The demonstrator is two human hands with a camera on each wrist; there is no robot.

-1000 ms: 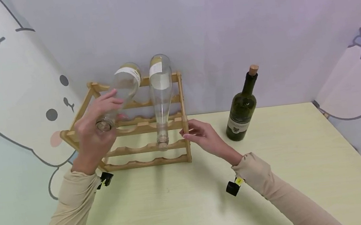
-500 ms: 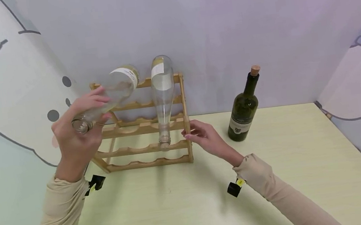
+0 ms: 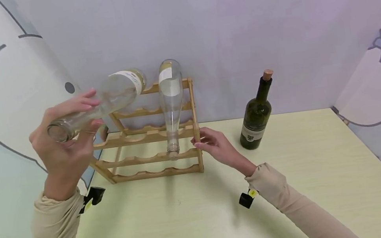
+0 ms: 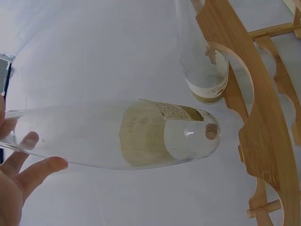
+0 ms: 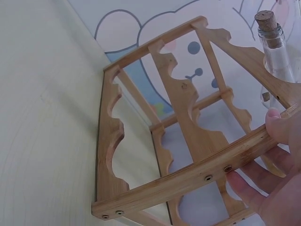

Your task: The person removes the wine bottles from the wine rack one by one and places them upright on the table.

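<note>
In the head view my left hand (image 3: 64,150) grips the neck of a clear glass wine bottle (image 3: 119,92), raised above the left part of a wooden wine rack (image 3: 156,173). That bottle slants, its mouth toward me at the left and its labelled base toward the back right. The left wrist view shows the bottle's body (image 4: 146,136) apart from the rack's wavy rail (image 4: 268,136). A second clear bottle (image 3: 172,97), corked, lies on the rack's top tier. My right hand (image 3: 216,143) holds the rack's right front post (image 5: 188,181), thumb and fingers on either side.
On the table (image 3: 195,217), right of the rack, stands a dark green corked wine bottle (image 3: 256,120). A grey wall (image 3: 219,32) rises behind the rack, and a cartoon-printed wall (image 3: 10,137) borders it at the left.
My left hand has moved left with the clear bottle, which has swung from steeply slanted to nearer level. The right hand stays on the post; the other bottles have not moved.
</note>
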